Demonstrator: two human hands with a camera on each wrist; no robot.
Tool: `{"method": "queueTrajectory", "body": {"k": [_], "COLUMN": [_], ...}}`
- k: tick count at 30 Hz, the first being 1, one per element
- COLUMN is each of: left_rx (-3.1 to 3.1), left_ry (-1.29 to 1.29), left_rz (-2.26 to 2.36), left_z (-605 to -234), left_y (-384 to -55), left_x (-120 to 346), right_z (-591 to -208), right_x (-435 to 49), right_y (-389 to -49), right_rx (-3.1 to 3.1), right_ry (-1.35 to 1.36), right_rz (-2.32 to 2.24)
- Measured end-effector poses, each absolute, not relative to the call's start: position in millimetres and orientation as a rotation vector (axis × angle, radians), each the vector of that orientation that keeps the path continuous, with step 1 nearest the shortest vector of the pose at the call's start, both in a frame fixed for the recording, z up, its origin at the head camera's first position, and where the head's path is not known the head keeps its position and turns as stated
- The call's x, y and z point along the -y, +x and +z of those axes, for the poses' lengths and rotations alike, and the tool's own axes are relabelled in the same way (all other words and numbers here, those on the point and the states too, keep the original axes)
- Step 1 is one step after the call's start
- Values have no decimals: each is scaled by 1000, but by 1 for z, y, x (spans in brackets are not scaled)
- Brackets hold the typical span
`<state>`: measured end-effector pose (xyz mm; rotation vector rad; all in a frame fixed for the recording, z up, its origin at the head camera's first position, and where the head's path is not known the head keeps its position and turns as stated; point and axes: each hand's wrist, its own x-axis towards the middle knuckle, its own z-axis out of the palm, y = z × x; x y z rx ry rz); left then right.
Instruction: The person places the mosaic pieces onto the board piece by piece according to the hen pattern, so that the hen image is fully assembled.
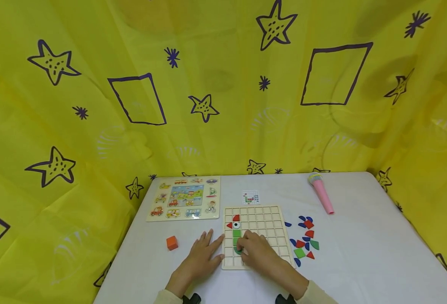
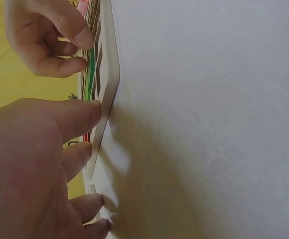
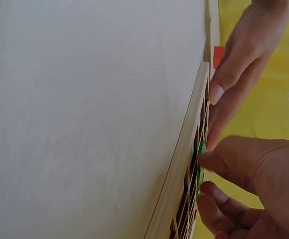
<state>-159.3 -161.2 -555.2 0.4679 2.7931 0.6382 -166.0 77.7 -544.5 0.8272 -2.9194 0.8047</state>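
A wooden grid board (image 1: 261,226) lies at the table's middle, with red pieces, a white round-eye piece (image 1: 236,225) and light green squares (image 1: 236,233) in its left columns. My right hand (image 1: 259,253) pinches a dark green rounded piece (image 1: 237,250) at a cell below the squares. Part of that piece is hidden by the fingers. Spread out flat, my left hand (image 1: 202,255) rests on the table, its thumb and a fingertip touching the board's left edge. Above the board lies a small picture card (image 1: 251,197) of a bird.
Right of the board are scattered loose blue, red and green pieces (image 1: 300,253). A pink microphone (image 1: 324,196) lies at the back right. A vehicle picture puzzle (image 1: 160,215) sits at the back left, and an orange-red cube (image 1: 172,242) stands left of my left hand.
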Motion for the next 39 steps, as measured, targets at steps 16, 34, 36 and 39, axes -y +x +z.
{"method": "queueTrajectory", "body": {"k": [16,34,36,39], "left_rx": [-2785,-2783,-2784,-2786], "left_ry": [477,486,484,483], "left_rz": [644,645,647,645], "left_z": [-554,-553,-553,-554], "left_y": [-160,-160,-160,-160], "left_x": [162,161,161,161], "right_z": [-531,-539,-540,-541], "right_x": [-137,-271,-275,-277], "right_y": [-172,-209,-212,-215], "right_rx": [3026,3114,3111,3120], "right_ry": [452,-6,3,-6], "right_rz": [857,900,938,1006]}}
